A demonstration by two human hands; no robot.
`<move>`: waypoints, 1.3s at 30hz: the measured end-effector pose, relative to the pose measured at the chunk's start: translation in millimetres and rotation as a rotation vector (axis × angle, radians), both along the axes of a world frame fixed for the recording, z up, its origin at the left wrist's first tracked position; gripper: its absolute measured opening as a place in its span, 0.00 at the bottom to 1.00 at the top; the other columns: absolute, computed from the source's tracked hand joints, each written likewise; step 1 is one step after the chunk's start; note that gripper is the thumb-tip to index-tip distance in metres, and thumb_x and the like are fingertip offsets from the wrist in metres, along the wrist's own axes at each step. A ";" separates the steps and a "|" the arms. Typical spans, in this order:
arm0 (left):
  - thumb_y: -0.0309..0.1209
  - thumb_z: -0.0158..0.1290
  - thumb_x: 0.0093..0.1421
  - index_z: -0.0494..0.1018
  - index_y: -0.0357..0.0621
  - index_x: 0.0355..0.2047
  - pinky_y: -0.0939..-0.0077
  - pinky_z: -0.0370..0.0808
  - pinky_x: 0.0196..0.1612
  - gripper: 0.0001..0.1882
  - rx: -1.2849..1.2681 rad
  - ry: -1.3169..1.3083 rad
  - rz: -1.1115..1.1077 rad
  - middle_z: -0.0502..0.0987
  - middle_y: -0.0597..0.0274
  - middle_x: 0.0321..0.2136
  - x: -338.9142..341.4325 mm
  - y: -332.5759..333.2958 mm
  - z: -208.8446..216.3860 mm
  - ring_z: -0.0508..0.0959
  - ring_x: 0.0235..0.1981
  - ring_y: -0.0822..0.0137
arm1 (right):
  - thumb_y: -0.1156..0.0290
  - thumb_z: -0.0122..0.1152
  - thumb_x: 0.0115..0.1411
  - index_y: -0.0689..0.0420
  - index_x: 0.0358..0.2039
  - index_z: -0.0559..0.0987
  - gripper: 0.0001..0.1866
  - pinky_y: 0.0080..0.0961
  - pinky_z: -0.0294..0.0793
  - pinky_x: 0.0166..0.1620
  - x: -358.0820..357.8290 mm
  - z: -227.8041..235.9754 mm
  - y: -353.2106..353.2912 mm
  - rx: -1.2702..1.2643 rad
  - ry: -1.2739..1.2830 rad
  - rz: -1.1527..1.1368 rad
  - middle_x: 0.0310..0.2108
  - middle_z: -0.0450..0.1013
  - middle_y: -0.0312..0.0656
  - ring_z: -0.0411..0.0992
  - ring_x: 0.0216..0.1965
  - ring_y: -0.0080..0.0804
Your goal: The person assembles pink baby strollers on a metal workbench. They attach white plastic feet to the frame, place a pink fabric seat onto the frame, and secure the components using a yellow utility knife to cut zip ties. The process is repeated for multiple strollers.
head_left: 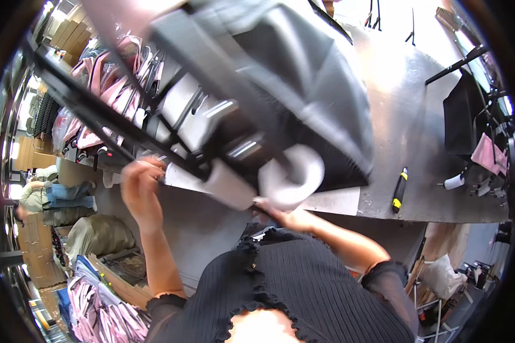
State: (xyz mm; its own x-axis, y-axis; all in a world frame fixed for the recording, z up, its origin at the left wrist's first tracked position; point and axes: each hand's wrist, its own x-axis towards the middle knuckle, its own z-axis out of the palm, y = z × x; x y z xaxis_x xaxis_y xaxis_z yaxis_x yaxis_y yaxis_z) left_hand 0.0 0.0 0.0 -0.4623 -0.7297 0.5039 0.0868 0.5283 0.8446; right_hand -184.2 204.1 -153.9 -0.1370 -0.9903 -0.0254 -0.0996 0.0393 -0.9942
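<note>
A black tubular wheeled frame [180, 146] with dark fabric [303, 68] tilts over the table in front of me, smeared by motion. Two white wheels, a left one [229, 186] and a right one [300, 180], sit at its near end. My right hand [289, 218] is closed at a dark part just below the wheels; the wheels partly hide its fingers. To the left, my left hand [142, 186] is raised beside the black tubes, fingers curled and blurred. Whatever small thing its fingertips pinch cannot be made out.
A black and yellow utility knife [400, 190] lies on the grey metal table [392, 108]. At the right stands another black frame with fabric [463, 111]. Several pink-fabric frames [111, 94] crowd the left. Pink bundles [106, 308] and a covered heap [100, 237] lie lower left; a person [54, 195] is beyond.
</note>
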 end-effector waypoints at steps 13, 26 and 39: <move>0.38 0.51 0.63 0.65 0.42 0.20 0.82 0.66 0.18 0.17 0.398 -0.130 -0.289 0.65 0.71 0.11 -82.4 63.7 -10.5 0.66 0.11 0.79 | 0.54 0.60 0.52 0.61 0.15 0.70 0.22 0.24 0.58 0.19 -45.4 31.5 29.2 0.089 -0.088 -0.631 0.10 0.60 0.34 0.58 0.15 0.18; 0.29 0.55 0.48 0.65 0.35 0.39 0.77 0.71 0.28 0.19 0.171 -0.612 -0.510 0.72 0.61 0.20 -181.6 66.4 -50.2 0.73 0.22 0.71 | 0.38 0.41 0.61 0.51 0.16 0.61 0.30 0.19 0.48 0.09 -7.6 -25.5 18.0 0.382 -0.801 -0.685 0.08 0.54 0.31 0.50 0.06 0.19; 0.36 0.50 0.59 0.79 0.39 0.32 0.73 0.73 0.33 0.14 -0.327 -0.931 0.233 0.80 0.56 0.25 -35.9 -186.4 -59.3 0.78 0.27 0.66 | 0.63 0.49 0.65 0.62 0.34 0.74 0.14 0.30 0.69 0.32 -97.8 0.7 -10.6 -0.044 0.097 -0.931 0.25 0.72 0.44 0.69 0.25 0.32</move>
State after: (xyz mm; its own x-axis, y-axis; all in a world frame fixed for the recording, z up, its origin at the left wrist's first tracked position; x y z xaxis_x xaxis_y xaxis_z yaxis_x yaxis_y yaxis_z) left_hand -35.9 -186.4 -59.3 -0.6367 -0.7429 0.2068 -0.6673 0.6651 0.3351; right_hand -282.0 193.5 -153.2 -0.8745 -0.4810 0.0623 -0.1293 0.1074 -0.9858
